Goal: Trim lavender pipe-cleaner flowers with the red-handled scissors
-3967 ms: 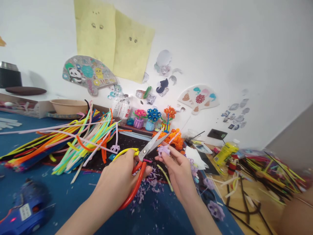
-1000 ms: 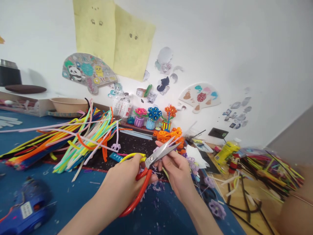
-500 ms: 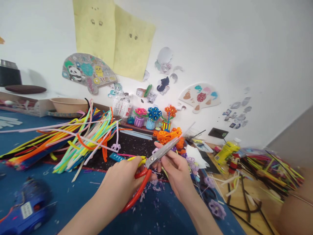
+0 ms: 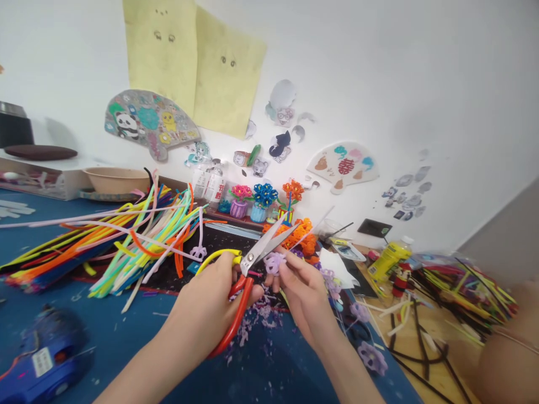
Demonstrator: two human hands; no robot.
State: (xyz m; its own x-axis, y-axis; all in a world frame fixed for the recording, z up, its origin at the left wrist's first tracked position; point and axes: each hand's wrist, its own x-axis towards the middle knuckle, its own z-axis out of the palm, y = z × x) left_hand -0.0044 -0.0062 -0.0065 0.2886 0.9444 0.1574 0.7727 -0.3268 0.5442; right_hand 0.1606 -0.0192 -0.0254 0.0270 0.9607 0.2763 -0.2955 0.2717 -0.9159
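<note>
The left hand (image 4: 202, 317) grips red-and-yellow-handled scissors (image 4: 266, 248), blades now spread wider than a moment earlier, around a lilac pipe-cleaner flower (image 4: 274, 263) pinched by the right hand's (image 4: 305, 300) fingers (image 4: 290, 268), just below an orange pipe-cleaner cluster (image 4: 300, 235). Lilac snippets (image 4: 252, 325) litter the surface (image 4: 126, 331).

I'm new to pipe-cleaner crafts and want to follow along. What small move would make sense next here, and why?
Probably snip a little fuzz off the lilac pipe-cleaner flower with the scissors. The left hand holds them with the blades open beside the flower, the right hand pinches the flower close to them, and lilac clippings lie below.
</note>
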